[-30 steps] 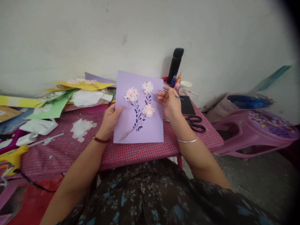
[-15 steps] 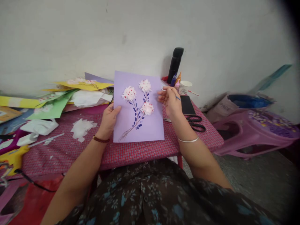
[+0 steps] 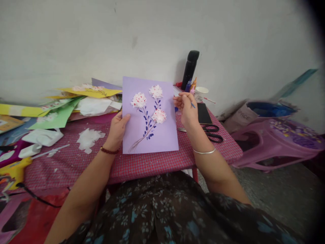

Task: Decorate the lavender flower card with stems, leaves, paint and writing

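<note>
My left hand [image 3: 118, 128] grips the left edge of a lilac sheet of paper [image 3: 166, 137], thumb on the front and fingers behind. The sheet is tilted up and bears three white, red-flecked paper flowers [image 3: 159, 116] with brown stems and dark blue leaves. Just off the sheet's right edge is my right hand [image 3: 187, 108], its fingers curled loosely. Out of it pokes the blue end of a thin paintbrush [image 3: 193, 105]; the rest is hidden by the hand. Black-handled scissors [image 3: 214, 137] lie on the table beside the right wrist.
Yellow and green craft sheets [image 3: 64, 112] pile up at left, near torn white paper [image 3: 90, 139] and a yellow glue gun [image 3: 19, 169]. Behind my right hand stand a black bottle [image 3: 191, 71], paint bottles [image 3: 188, 85] and a white cup [image 3: 202, 90]. A pink stool [image 3: 276, 149] is at right.
The sheet has shifted very slightly left and tipped a little. My right hand has moved slightly right and its fingers have drawn together a bit. My left hand keeps its hold.
</note>
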{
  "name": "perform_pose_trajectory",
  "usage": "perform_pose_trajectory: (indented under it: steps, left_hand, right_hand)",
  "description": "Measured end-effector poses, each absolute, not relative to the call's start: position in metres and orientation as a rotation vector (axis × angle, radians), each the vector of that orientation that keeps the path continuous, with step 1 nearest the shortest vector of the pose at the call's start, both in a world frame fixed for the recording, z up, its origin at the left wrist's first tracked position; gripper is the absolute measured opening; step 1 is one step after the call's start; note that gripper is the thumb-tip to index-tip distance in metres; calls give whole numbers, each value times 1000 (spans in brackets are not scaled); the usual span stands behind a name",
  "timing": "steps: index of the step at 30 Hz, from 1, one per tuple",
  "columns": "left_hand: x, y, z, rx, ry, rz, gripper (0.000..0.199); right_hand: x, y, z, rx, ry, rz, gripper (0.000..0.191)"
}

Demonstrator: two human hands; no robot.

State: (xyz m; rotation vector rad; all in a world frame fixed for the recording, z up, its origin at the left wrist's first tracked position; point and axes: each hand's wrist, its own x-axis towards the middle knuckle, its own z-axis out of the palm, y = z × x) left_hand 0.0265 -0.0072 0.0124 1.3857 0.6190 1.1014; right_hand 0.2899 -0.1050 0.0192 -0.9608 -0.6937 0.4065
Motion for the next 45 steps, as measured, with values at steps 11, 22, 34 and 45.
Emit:
perform_pose_trajectory:
  steps: [11, 22, 34, 45]
  left_hand:
    - [25, -7, 10, 1434, 648, 1037, 42]
    - [27, -10, 10, 1422, 635, 1010, 38]
    - [25, -10, 13, 1455, 626, 1039, 39]
    - [25, -13, 14, 1494, 624, 1079, 40]
  right_hand:
    - [282, -105, 23, -975, -727, 456, 31]
    - [278, -107, 24, -968, -804, 492, 34]
    - [279, -106, 20, -992, -886, 435, 33]
    - [293, -101, 22, -844, -583, 644, 23]
